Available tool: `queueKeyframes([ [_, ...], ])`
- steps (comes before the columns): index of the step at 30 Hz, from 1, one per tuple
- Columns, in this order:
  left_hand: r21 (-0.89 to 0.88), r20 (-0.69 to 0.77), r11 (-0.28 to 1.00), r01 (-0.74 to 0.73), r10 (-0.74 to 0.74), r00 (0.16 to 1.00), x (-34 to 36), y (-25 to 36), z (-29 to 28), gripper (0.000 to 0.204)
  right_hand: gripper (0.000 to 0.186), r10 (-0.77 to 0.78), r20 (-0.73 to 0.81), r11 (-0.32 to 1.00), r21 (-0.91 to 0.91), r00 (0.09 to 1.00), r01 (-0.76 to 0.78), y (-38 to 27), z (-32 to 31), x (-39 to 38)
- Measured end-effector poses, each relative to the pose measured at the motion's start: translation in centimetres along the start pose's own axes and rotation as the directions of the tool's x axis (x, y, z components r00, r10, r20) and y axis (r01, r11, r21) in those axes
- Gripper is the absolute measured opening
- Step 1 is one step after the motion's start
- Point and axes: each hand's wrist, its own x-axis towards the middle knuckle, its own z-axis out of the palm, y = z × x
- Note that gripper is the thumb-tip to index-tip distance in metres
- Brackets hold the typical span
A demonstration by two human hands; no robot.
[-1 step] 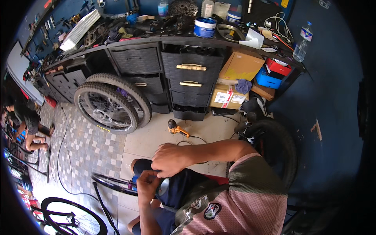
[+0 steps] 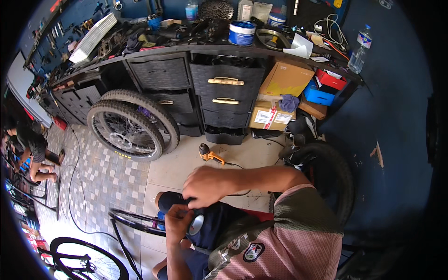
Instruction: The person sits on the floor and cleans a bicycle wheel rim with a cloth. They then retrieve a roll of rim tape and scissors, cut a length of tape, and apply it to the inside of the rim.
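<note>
My right hand (image 2: 204, 185) is bent over the dark cloth of my knee, fingers curled, its fingertips close above those of my left hand (image 2: 178, 220). My left hand is pinched, thumb and finger together; what both hands hold is too small or hidden to make out. Just right of my left hand is a small silver oval item (image 2: 196, 225) against the dark cloth. Behind my left wrist a black wheel rim (image 2: 130, 221) extends to the left, with a blue part (image 2: 161, 217) partly hidden.
A corded orange-and-black power tool (image 2: 212, 154) lies on the floor. Two wheels (image 2: 107, 121) lean on black drawers (image 2: 226, 70) under a cluttered bench. Boxes (image 2: 284, 79) and a tire (image 2: 340, 177) are at right. Another person (image 2: 32, 149) crouches at far left, near a bike wheel (image 2: 88, 247) below.
Both my hands have shifted slightly to the right, still close together and curled. More of the silver oval item shows beside my left hand.
</note>
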Motion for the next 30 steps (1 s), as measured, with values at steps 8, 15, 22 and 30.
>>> queueKeyframes([
  [8,0.077,-0.106,0.997,-0.009,0.017,0.994,0.8,-4.6,1.4,0.010,0.041,0.221,-0.921,0.361,0.384,-0.322,-0.850,22.8,-25.6,-29.7],
  [15,-0.183,-0.308,0.980,0.076,-0.130,0.942,-0.4,-3.9,2.6,0.009,0.061,0.659,-0.303,-0.012,0.911,-0.688,-0.413,34.0,-28.0,-48.5],
  [22,-0.034,-0.323,0.997,0.075,-0.082,0.943,-0.7,-6.2,2.3,0.008,0.050,0.318,-0.619,-0.082,0.736,-0.718,-0.672,35.3,-31.8,-51.9],
  [30,0.113,-0.343,0.985,-0.129,0.161,0.925,-2.7,-8.5,1.1,0.008,0.050,0.044,-0.635,0.916,0.333,-0.771,-0.223,32.1,-30.1,-51.6],
])
